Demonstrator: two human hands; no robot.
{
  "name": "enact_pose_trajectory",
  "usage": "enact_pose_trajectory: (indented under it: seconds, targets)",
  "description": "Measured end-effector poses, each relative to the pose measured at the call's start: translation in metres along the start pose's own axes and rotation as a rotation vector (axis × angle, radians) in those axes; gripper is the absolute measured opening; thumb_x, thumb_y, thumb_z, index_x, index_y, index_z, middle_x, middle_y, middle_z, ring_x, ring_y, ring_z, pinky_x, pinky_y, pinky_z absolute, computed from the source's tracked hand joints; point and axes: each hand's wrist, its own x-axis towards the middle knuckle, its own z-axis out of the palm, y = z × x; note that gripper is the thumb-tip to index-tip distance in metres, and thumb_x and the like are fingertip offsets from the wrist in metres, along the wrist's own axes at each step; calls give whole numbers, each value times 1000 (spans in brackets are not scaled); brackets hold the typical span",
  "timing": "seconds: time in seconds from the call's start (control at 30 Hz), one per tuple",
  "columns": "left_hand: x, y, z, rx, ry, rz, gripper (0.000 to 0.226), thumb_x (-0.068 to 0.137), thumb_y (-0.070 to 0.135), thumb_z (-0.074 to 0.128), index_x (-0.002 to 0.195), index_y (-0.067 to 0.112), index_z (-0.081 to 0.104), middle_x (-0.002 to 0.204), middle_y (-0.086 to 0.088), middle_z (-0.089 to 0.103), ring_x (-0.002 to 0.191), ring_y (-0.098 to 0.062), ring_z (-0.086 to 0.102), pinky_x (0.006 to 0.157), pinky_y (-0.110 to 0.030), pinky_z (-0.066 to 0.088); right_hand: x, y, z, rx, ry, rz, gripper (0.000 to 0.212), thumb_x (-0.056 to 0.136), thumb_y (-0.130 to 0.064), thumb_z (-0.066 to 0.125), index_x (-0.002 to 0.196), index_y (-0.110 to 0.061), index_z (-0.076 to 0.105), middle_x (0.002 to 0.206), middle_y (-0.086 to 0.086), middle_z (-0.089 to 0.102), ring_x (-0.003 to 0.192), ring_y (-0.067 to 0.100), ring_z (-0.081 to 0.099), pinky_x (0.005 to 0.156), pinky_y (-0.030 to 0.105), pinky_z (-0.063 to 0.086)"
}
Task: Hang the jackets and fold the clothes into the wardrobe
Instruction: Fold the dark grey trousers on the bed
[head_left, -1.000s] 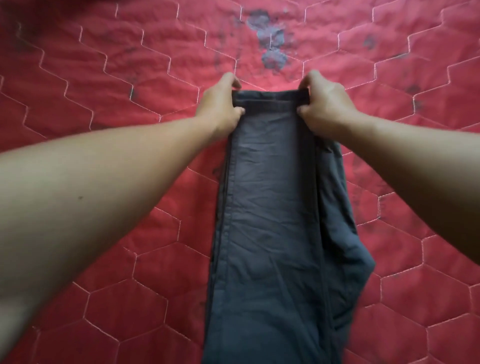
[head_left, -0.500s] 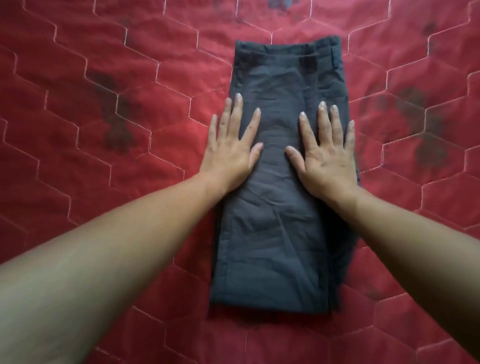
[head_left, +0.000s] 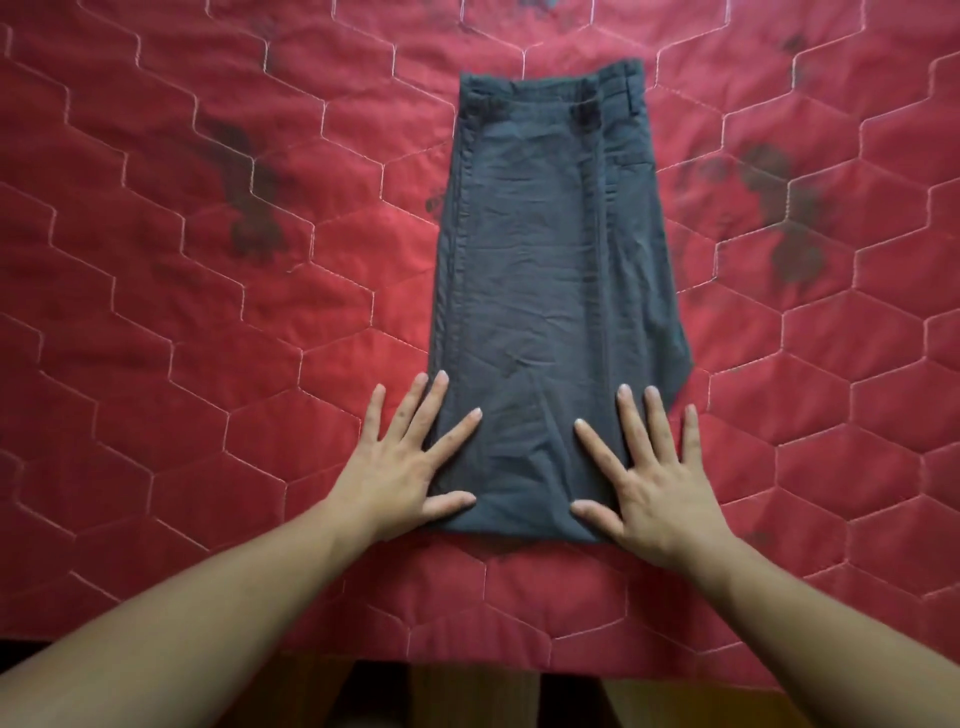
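A pair of dark grey trousers (head_left: 550, 270) lies folded in half on a red quilted bedspread (head_left: 208, 312), waistband at the far end and the fold nearest me. My left hand (head_left: 402, 467) lies flat with spread fingers on the near left corner of the trousers, partly on the bedspread. My right hand (head_left: 649, 478) presses flat on the near right corner, fingers straight and spread.
The bedspread has white hexagon stitching and dark stains left (head_left: 249, 208) and right (head_left: 779, 228) of the trousers. Its near edge (head_left: 467, 660) runs across the bottom of the view, with dark floor below.
Both hands let go of the trouser end after folding it over, then slid flat down the cloth from the middle to the near folded edge.
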Motion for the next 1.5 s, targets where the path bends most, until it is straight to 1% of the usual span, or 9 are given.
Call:
enact_pose_trajectory:
  seconds: [0.2,0.47,0.7,0.87,1.03,1.2,1.3,1.37,1.5]
  targets:
    - [-7,0,-13,-34,-98,-25,99,82,87,33,159,41,-8,165,-17,-23,154,-31,-17,122,-62,5,-22,-1,-3,14,-106,38,93,85,-88,23,162,-36,16,169,20,-5,155,43,-7,116,73,12]
    - [-6,62,-18,-46,66,95,81,95,67,34,160,20,24,167,-21,-4,156,-33,-4,123,-58,12,-1,-56,-24,89,90,-139,82,96,-67,44,161,-20,28,170,14,7,157,33,4,118,70,13]
    - [-15,49,1,21,-40,157,93,88,82,32,162,32,4,168,-15,-9,156,-30,-8,124,-57,6,-18,-15,5,-29,-3,-296,92,89,-82,34,163,-32,14,171,11,5,157,32,3,119,69,11]
    - [-28,22,-12,-90,142,265,49,81,33,62,129,18,60,153,-16,45,143,-35,41,108,-49,43,-34,20,-2,-27,66,-318,74,93,-51,49,160,-28,30,168,13,21,154,36,23,114,69,25]
    - [-21,24,-46,-324,299,238,24,77,21,57,99,16,67,104,2,70,104,-19,66,96,-41,48,-32,21,-16,61,60,-336,85,78,-36,56,158,-23,34,167,7,27,154,33,24,118,66,21]
    - [12,5,-110,-1090,317,-188,11,82,16,66,93,19,68,82,6,66,77,-2,58,74,-26,48,5,29,-41,421,225,-214,65,87,-42,60,148,-22,48,157,3,45,152,31,30,122,58,22]
    - [47,-15,-132,-1375,346,-324,22,78,19,75,99,22,68,89,6,67,82,-3,59,74,-18,48,44,18,-70,824,347,75,32,92,-29,72,113,-6,72,114,16,74,114,20,63,104,52,46]
    - [64,-28,-130,-1565,231,-361,42,75,22,80,114,17,67,103,1,73,94,-9,66,82,-22,54,69,22,-88,1080,270,322,25,89,-29,76,91,-4,75,88,14,75,83,12,61,80,51,54]
    - [78,-33,-109,-1590,-31,-393,42,79,0,80,118,7,66,109,0,76,101,-11,69,85,-23,54,103,44,-112,1466,113,423,7,95,-19,71,92,-14,75,87,-8,74,82,5,63,74,30,55]
